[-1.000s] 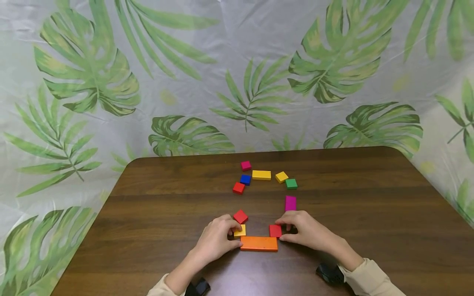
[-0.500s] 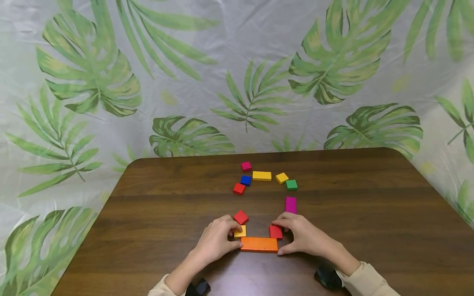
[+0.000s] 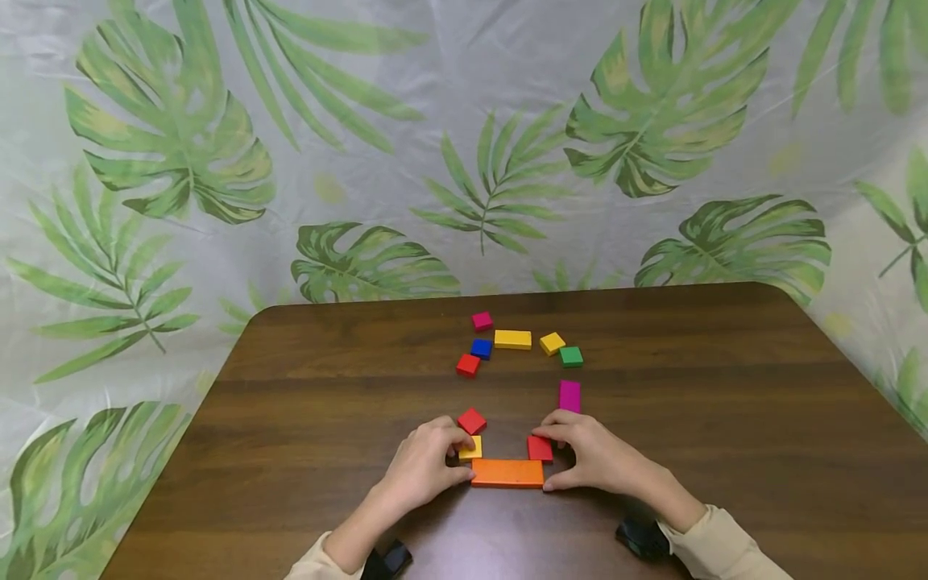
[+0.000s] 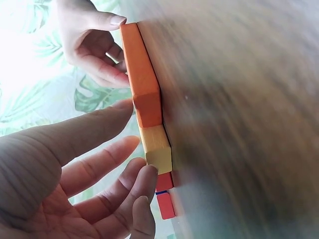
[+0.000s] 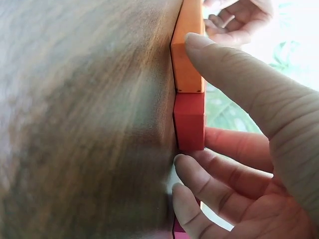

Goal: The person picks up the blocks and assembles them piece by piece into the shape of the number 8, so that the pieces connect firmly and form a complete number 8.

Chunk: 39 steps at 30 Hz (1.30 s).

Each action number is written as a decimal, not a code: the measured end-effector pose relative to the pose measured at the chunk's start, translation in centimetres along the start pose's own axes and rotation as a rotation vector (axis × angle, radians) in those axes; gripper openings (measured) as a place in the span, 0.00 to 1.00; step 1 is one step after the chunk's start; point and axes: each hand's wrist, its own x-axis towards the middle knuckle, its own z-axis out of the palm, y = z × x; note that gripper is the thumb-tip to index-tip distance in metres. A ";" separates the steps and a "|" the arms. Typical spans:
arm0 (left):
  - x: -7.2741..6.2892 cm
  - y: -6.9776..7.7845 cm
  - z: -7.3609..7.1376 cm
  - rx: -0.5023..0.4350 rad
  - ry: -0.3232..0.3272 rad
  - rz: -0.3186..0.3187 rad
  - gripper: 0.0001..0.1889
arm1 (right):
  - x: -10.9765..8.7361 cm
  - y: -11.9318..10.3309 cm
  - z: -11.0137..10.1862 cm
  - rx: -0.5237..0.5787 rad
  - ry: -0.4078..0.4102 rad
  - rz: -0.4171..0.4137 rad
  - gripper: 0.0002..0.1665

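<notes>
An orange block [image 3: 507, 474] lies flat on the table between both hands. Behind its left end sits a small yellow block [image 3: 473, 448]; behind its right end, a red block [image 3: 540, 449]. My left hand [image 3: 429, 461] has its thumb at the orange block's left end and its fingertips at the yellow block. My right hand [image 3: 600, 456] spans the opposite corner, thumb at the orange block's right end and index finger at the red block's far edge. In the right wrist view the orange block [image 5: 189, 64] and red block [image 5: 190, 121] meet end to side.
Another red block [image 3: 472, 420] lies behind the yellow one, and a magenta block [image 3: 569, 395] beyond my right hand. Farther back are a red block [image 3: 468, 366], a blue block [image 3: 482, 349], a crimson block [image 3: 482, 321], a long yellow block [image 3: 512, 340] and a green block [image 3: 571, 357].
My right thumb has shifted from beside the red block down to the orange block's right end, and the index finger has reached farther left over the red block's far edge. The left hand stays put.
</notes>
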 end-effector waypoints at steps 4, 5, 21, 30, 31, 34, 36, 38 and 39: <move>0.1 0.0 -0.1 0.000 -0.005 0.000 0.14 | 0.0 0.1 -0.1 -0.005 0.003 -0.008 0.39; 0.1 0.0 -0.1 0.001 -0.005 0.000 0.14 | 0.0 0.1 -0.1 -0.004 0.002 -0.009 0.39; 0.1 0.0 -0.2 0.006 -0.007 -0.002 0.13 | -0.1 -0.1 -0.3 -0.003 -0.007 -0.009 0.39; 0.0 0.0 -0.1 -0.002 -0.008 -0.004 0.13 | -0.2 0.3 -0.5 0.066 -0.015 -0.022 0.38; 0.0 0.0 -0.2 -0.003 -0.009 -0.006 0.13 | -0.2 0.3 -0.6 0.076 -0.014 -0.020 0.38; 0.0 -0.1 -0.2 0.002 -0.006 -0.006 0.13 | -0.2 0.5 -0.8 0.096 0.004 -0.028 0.35; 0.0 -0.1 -0.2 0.005 -0.005 -0.007 0.13 | -0.2 0.7 -1.1 0.099 0.028 -0.040 0.32; 0.0 -0.1 -0.1 0.006 -0.006 -0.013 0.13 | 0.0 1.2 -1.4 0.095 0.075 -0.056 0.29; 0.0 -0.1 -0.1 0.004 -0.008 -0.016 0.13 | 0.1 1.5 -1.6 0.097 0.104 -0.062 0.27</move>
